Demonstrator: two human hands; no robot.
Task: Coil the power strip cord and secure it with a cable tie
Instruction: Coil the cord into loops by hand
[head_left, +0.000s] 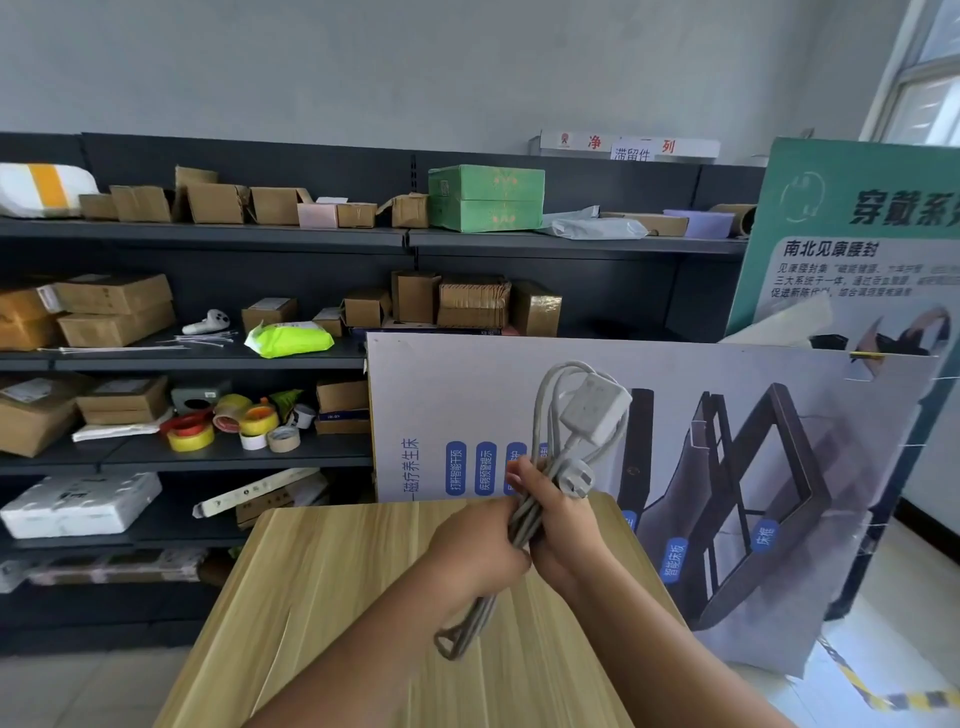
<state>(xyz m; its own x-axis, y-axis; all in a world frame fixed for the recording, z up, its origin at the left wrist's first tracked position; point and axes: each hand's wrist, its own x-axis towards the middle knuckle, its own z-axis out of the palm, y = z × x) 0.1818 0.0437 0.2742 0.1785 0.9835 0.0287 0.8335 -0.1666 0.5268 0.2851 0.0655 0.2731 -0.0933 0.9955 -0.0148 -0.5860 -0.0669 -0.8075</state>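
Both hands grip the coiled cord (524, 514) at centre frame, above the wooden surface (332, 597): left hand (475, 553) closed round the bundle's middle, right hand (558, 525) clasping it just beside. White power strip (595, 408) juts upward from the coil, plug (576, 475) by the right fingers, loops hanging below.

My hands (519, 535) cover the middle of the coiled cord (470, 623); any cable tie there is perhaps hidden, and the bench (363, 597) runs off the bottom edge.

Bare forearms (649, 623), no sleeves
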